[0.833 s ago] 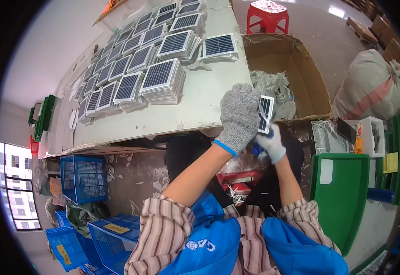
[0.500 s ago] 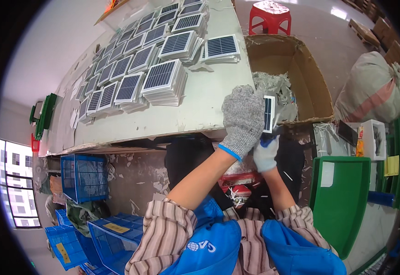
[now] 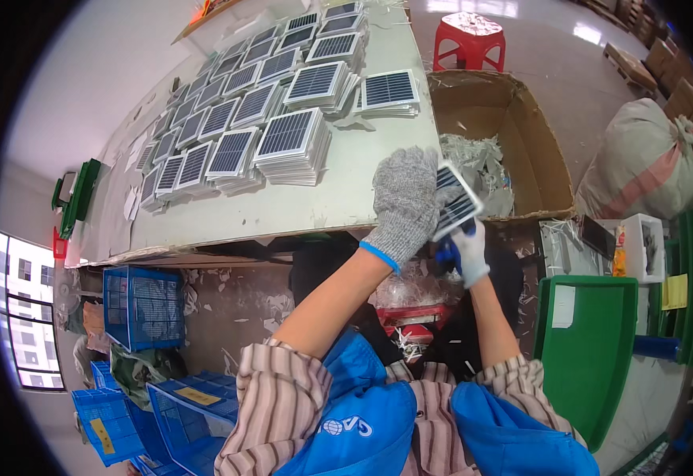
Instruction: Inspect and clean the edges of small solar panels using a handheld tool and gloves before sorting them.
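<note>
My left hand [image 3: 404, 194], in a grey knit glove, grips a small solar panel [image 3: 459, 205] by its left side. The panel has dark cells and a white frame, and is tilted over the table's front right corner. Just below its lower edge is my right hand [image 3: 467, 252], in a white glove with blue-coated fingers. Those fingers are curled close to the panel's edge; what they hold, if anything, cannot be made out. Many similar panels stand in stacks [image 3: 291, 147] on the pale table [image 3: 346, 190].
An open cardboard box [image 3: 541, 151] with scraps [image 3: 485, 166] adjoins the table's right side. Behind it stands a red stool [image 3: 469, 40]. A green tray [image 3: 585, 349] lies at the right, near a tied sack [image 3: 640, 151]. Blue crates [image 3: 144, 309] stand at the left.
The panel has turned from nearly edge-on so more of its dark face shows, now tilted. My left hand has shifted slightly left, and my right hand has come up against its lower edge.
</note>
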